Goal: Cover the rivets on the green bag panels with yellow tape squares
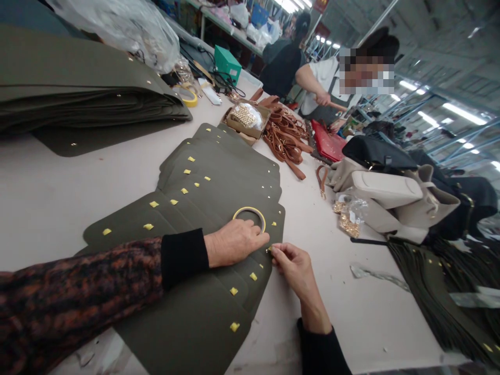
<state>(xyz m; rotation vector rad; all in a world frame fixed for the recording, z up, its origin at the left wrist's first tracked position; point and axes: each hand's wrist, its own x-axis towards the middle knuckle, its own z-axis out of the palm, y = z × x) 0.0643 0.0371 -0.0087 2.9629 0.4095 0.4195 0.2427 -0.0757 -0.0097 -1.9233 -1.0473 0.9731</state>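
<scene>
Your right hand (292, 264) pinches thumb to fingertip on 1 yellow tape bit (269, 249) at the right edge of the fanned dark green sheets (219, 229). Your left hand (237, 242) grasps 1 tape roll (261, 214), fingers over its near rim; can't tell if the roll lies flat or tilts.

Key relation: the pinched bit sits just left of your right palm, right at the fingertips, so the right hand is nearer; the left knuckles are just beside it on the other side, apart. Long axis: the right-hand row of bits slants along the sheet edge, from near you up and away to the right. Can't tell if any tape runs between roll and fingertips.

Counts: 2 hands, 1 roll held, 1 spare roll (190, 99) by the left stack (89, 73). About 17 yellow bits: 6 in the right row counting the pinched 1, about 11 in the left row, far ones tiny. Sheets overlap too much to count.

Also on the tabletop (363, 312): 1 green box (227, 63), 1 carton (239, 128) of gold beads, 1 tangle of brown straps (287, 127), 1 right stack (429, 291) of dark green pieces. 2 other people (328, 78) stand beyond.
</scene>
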